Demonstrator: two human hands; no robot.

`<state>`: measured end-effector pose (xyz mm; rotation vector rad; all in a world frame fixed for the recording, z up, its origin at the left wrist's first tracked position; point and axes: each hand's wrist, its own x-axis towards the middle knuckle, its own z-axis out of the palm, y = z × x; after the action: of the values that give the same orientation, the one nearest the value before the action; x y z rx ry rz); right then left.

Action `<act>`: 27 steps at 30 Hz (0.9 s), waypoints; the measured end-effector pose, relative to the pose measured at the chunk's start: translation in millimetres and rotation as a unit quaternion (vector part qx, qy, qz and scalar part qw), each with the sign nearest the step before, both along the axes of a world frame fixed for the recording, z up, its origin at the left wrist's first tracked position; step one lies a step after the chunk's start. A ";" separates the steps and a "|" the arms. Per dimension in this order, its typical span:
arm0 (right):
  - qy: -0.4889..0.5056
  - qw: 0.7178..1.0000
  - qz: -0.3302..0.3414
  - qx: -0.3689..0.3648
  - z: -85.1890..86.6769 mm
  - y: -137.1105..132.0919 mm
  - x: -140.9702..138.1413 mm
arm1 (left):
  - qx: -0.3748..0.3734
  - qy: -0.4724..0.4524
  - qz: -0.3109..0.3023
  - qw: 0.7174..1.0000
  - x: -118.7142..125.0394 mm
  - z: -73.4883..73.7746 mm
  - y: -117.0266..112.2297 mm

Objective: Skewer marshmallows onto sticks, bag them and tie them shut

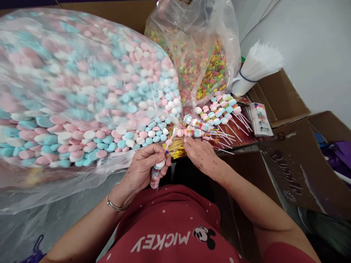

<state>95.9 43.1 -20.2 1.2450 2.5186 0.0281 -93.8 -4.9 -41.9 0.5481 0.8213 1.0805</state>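
Head view: landmark is the pile of gold ties (177, 147). Your left hand (148, 161) is at the near left side of the pile, thumb and fingers pinched narrowly around a wrapped candy stick (155, 176). Its clear-wrapped body hangs toward you; its white handle (171, 139) points away, by the pile's left edge. Your right hand (201, 155) is at the pile's right edge, fingers curled in narrow; the fingertips are hidden, so you cannot tell whether they hold anything.

Just beyond the pile: wrapped candies (193, 132) in a loose heap. Farther beyond, to its right: unwrapped candy skewers (219, 111) lying side by side. Left of the pile: a large clear bag (68, 179) of pink, blue and white sweets (90, 91). Well beyond the pile: a second bag (192, 14) with small coloured rings (214, 73). Far to its right: a white cup (240, 86) of white sticks (263, 60), printed packets (261, 120) and a cardboard box (309, 175).
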 end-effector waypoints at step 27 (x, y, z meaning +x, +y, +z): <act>0.064 0.996 -0.003 0.064 8.1 -9.8 11.8 | 0.008 -0.010 0.015 1.000 1.9 -3.0 3.7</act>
<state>107.7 33.2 -12.1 1.3441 2.6586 0.1135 -91.9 -1.2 -45.0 0.5378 0.8064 1.1195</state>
